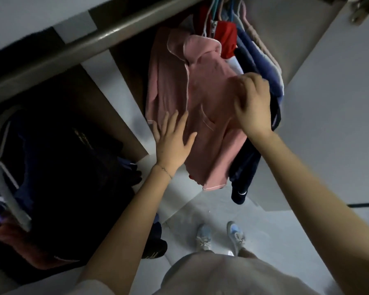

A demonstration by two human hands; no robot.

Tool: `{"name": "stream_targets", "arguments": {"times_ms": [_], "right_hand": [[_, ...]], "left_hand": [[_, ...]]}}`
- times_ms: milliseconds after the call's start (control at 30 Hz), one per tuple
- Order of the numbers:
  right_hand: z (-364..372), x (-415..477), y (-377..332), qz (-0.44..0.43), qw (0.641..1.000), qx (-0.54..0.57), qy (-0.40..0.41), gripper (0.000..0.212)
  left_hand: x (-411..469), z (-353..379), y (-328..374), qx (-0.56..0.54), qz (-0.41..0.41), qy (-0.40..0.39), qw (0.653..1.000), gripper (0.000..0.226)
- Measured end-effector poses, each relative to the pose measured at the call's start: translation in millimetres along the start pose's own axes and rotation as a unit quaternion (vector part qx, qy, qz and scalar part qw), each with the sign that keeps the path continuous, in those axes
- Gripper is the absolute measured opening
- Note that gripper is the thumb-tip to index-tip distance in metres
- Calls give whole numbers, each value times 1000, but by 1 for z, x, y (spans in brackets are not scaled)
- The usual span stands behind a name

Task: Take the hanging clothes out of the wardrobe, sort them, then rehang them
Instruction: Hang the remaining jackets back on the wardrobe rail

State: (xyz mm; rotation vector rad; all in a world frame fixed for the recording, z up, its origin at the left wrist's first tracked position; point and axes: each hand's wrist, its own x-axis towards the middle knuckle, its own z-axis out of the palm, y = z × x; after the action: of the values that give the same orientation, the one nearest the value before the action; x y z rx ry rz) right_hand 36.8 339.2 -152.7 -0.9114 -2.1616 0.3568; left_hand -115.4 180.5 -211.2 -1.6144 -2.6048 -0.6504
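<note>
- Forearms reach up from the chest. The left hand [173, 139] lies flat, fingers spread, on the pink top [200, 90]. The right hand [252, 103] curls its blurred fingers round the top's right edge.
- Lifting it by its hook among the hangers [216, 9] seems better than tugging fabric.
- It hangs frontmost, under both hands.

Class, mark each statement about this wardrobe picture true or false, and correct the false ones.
1. The left hand lies with spread fingers against the pink garment. True.
2. The right hand hangs free, touching nothing. False: its curled fingers grip the pink garment's fabric.
3. The pink garment lies on the floor. False: it hangs in the wardrobe.
4. A red garment hangs behind the pink one. True.
5. The person is barefoot. False: they wear light sneakers.
</note>
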Motion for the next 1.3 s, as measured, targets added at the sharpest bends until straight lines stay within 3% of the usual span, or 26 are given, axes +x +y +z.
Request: {"name": "stream_targets", "arguments": {"times_ms": [167,333,667,1300], "right_hand": [[-21,-67,15,24,999,-45,-6,48],[-47,-135,33,137,985,-72,-76,64],[-128,-254,79,299,932,-146,-147,68],[-323,-496,171,499,848,-161,-76,68]], "left_hand": [[-10,18,37,-21,44,17,999,70],[-28,34,79,5,122,35,992,72],[-88,70,167,-2,203,-49,978,69],[-281,183,414,-14,373,-237,897,66]]}}
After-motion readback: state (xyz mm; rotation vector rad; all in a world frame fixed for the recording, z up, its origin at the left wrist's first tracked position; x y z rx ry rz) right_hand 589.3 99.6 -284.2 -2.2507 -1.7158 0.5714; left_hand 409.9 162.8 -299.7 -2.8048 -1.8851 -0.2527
